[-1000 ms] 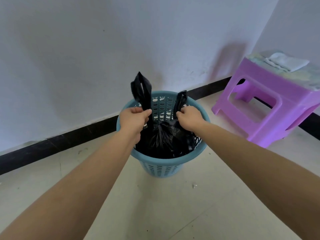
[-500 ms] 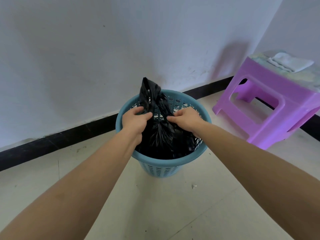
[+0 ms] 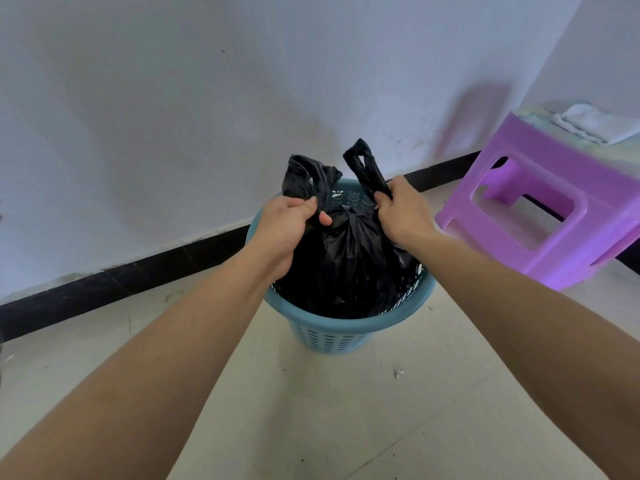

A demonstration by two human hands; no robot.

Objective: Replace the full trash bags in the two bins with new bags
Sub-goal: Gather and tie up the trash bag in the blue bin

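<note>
A blue perforated plastic bin point(image 3: 332, 332) stands on the floor near the wall. A full black trash bag point(image 3: 346, 265) sits inside it, its top gathered above the rim. My left hand point(image 3: 287, 226) grips the bag's left handle loop, which sticks up crumpled. My right hand point(image 3: 403, 213) grips the right handle loop, which stands up above my fingers. The two handles cross at the bag's neck between my hands. Only one bin is in view.
A purple plastic stool point(image 3: 550, 206) stands to the right of the bin, with a folded white cloth point(image 3: 588, 123) on top. A white wall with a black baseboard point(image 3: 138, 275) runs behind the bin. Small debris point(image 3: 398, 373) lies on the pale tiled floor.
My hands brought the two handles together at the middle, crossed them, then pulled them apart again. The bag's neck now looks cinched.
</note>
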